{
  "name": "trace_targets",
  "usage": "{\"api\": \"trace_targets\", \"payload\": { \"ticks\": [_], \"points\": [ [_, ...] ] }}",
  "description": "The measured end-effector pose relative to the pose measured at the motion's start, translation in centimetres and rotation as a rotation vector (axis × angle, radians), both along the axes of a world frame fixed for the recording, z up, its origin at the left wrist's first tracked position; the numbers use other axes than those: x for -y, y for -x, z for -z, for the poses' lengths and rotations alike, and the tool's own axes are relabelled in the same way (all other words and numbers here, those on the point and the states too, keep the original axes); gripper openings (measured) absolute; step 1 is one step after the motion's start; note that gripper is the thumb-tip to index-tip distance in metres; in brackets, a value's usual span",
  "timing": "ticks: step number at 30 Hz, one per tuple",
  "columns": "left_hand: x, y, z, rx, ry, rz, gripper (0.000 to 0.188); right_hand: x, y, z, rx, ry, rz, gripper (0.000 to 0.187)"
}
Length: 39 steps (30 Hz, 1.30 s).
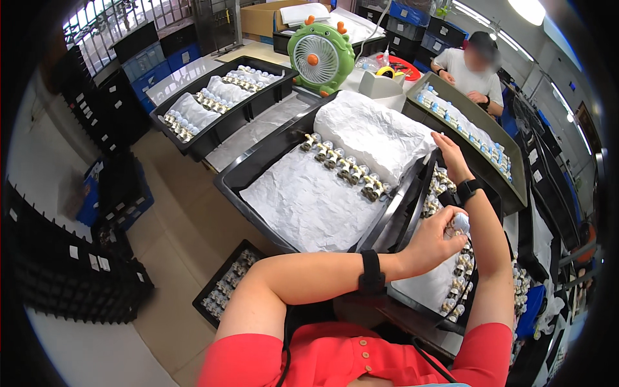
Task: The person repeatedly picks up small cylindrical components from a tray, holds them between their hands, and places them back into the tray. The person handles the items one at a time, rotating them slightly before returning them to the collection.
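My left hand (pixel 429 245) is closed around a small figurine (pixel 460 223), whose rounded pale blue-grey head sticks out past the fingers. The rest of that figurine is hidden in the hand. Farther out, my right hand (pixel 453 159) has its fingers stretched, their tips at the edge of crumpled white paper (pixel 371 132); its thumb is hidden. This paper lies folded in a black tray (pixel 258 209), behind a slanting row of small figurines (pixel 345 166). Beneath my arms, another black tray (pixel 412 242) holds more figurines (pixel 459 277) on white paper.
A green cartoon-shaped fan (pixel 320 57) stands behind the trays. Further figurine trays include a black one (pixel 187 145) at left and an olive one (pixel 467 145) at right. A person (pixel 474 71) works beyond. Stacked black crates (pixel 71 258) line the left; another tray (pixel 225 284) sits low down.
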<state>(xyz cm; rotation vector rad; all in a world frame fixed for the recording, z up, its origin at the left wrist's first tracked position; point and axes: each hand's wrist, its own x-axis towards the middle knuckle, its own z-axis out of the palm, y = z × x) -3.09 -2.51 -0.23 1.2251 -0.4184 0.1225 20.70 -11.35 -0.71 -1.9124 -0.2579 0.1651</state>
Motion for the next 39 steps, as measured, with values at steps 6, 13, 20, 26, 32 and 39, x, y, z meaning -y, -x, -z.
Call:
{"api": "trace_targets", "payload": {
  "ticks": [6, 13, 20, 26, 32, 39],
  "points": [
    [-0.1, 0.2, -0.3, 0.008, -0.002, 0.004, 0.033, -2.2, -2.6, 1.5, -0.01, -0.025, 0.095, 0.055],
    [0.2, 0.2, 0.0, 0.092, -0.028, -0.083, 0.031, -3.6, -0.7, 1.3, 0.232, -0.127, -0.04, 0.058],
    [0.2, -0.1, -0.1, 0.088, -0.076, -0.083, 0.033, -0.8, -5.4, 2.5, 0.219, 0.515, 0.22, 0.078],
    [0.0, -0.2, -0.3, 0.102, -0.044, -0.105, 0.034, -2.1, -4.4, 1.4, 0.327, 0.415, 0.16, 0.038],
    [-0.4, 0.2, -0.7, 0.095, -0.067, -0.078, 0.035, -5.0, 1.5, -0.1, 0.194, -0.257, -0.395, 0.018],
    [-0.6, 1.0, -1.6, 0.19, -0.06, -0.073, 0.039, -7.4, 13.6, -2.7, 0.528, 0.342, -0.954, 0.018]
  ]
}}
